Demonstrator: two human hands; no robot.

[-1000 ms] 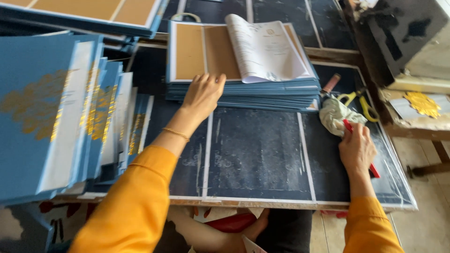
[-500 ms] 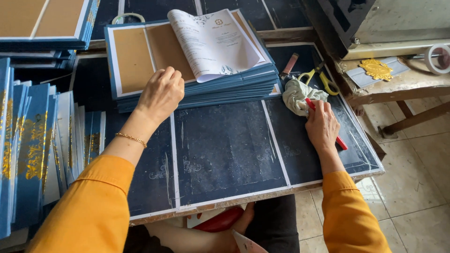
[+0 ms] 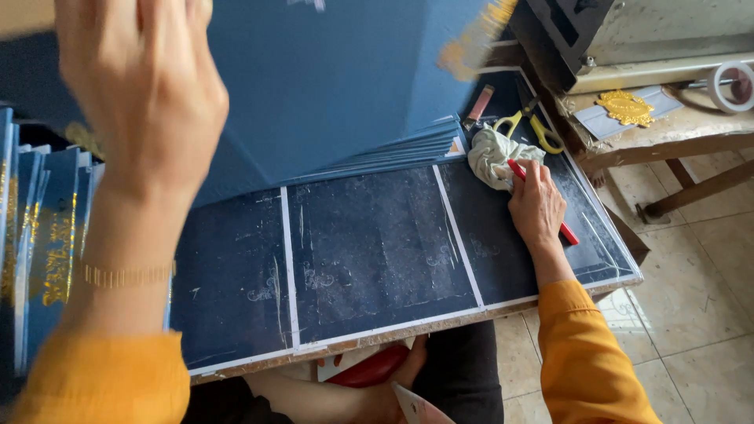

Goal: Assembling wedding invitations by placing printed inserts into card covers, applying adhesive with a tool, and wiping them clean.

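1. The worktop (image 3: 377, 259) is a dark board crossed by pale tape lines; its middle panels lie bare, and its front edge runs from lower left to the right corner above a tiled floor (image 3: 691, 290).
2. The left hand (image 3: 141, 94) is raised close to the camera and blurred, lifting a large blue cover (image 3: 338, 78) that hides the back of the worktop. Its fingers are out of view behind the hand, so I cannot tell how they grip.
3. Under the lifted cover a stack of blue covers (image 3: 393, 153) lies flat at the rear edge.
4. The right hand (image 3: 538, 208) rests on the worktop near the right edge, fingers clenched around a red pencil-like tool (image 3: 565, 232), touching a crumpled pale cloth (image 3: 495, 157).
5. Yellow-handled scissors (image 3: 534, 126) lie just behind the cloth.
6. At the left edge, upright blue covers with gold print (image 3: 47, 235) stand in a row.
7. On a side bench to the right lie a gold emblem (image 3: 624, 106) and a tape roll (image 3: 730, 85).
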